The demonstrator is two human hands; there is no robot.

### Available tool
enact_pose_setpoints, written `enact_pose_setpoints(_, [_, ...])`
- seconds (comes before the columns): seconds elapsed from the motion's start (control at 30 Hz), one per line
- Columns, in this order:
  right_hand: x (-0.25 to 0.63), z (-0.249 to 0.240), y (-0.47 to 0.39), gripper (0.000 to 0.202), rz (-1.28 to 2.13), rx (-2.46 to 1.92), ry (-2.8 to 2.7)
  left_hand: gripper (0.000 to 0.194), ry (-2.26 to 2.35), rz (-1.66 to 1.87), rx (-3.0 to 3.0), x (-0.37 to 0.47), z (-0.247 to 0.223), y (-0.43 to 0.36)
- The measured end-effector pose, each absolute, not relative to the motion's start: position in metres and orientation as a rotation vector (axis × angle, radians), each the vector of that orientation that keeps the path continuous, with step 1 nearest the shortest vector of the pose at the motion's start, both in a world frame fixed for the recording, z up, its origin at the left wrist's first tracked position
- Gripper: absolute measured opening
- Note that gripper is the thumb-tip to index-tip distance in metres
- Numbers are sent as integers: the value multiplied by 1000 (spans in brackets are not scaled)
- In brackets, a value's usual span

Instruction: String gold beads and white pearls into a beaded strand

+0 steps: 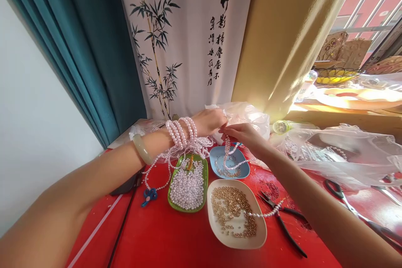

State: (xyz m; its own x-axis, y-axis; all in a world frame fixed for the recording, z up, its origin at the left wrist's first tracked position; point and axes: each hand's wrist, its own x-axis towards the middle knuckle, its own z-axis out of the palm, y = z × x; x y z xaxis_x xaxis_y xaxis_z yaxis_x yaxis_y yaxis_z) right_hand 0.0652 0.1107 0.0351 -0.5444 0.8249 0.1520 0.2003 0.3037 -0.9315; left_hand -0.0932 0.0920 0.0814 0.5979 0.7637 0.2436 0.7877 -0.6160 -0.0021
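Note:
My left hand [211, 120] is closed at the middle of the view, its fingertips meeting those of my right hand [240, 132]. A pearl strand [227, 150] hangs from the pinched fingers of my right hand over a blue dish [216, 155]. Loops of pink pearl beads [180, 133] circle my left wrist, below which a green bangle [142, 149] sits on the forearm. White pearls fill a green tray [205, 192], and gold beads lie in a cream dish [262, 234]. What my left fingers pinch is too small to make out.
Black-handled pliers [284, 222] and scissors [348, 205] lie on the red table [176, 243] at the right. Plastic bags [333, 144] with bead strands are at the back right. A blue bow-shaped item [150, 196] rests left of the green tray. Curtains [194, 42] hang behind.

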Motion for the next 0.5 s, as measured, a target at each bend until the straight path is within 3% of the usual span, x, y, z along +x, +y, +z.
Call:
enact_pose_setpoints(0.1, [70,33,111,23,1308,-922,-1892,17,-1284,-409,-2719,-92,76,92])
enact_pose_setpoints(0.23, [75,30,109,18,1450,-891,-1688,9,-1462,-802,-2718,-91,65,99])
enact_pose_setpoints(0.3, [76,30,107,18,1449,-877,-1634,7,-1596,-1154,-2708,-88,58,102])
enact_pose_setpoints(0.5, [78,30,103,18,1215,-838,-1655,30,-2072,-2448,-2605,-73,34,99])
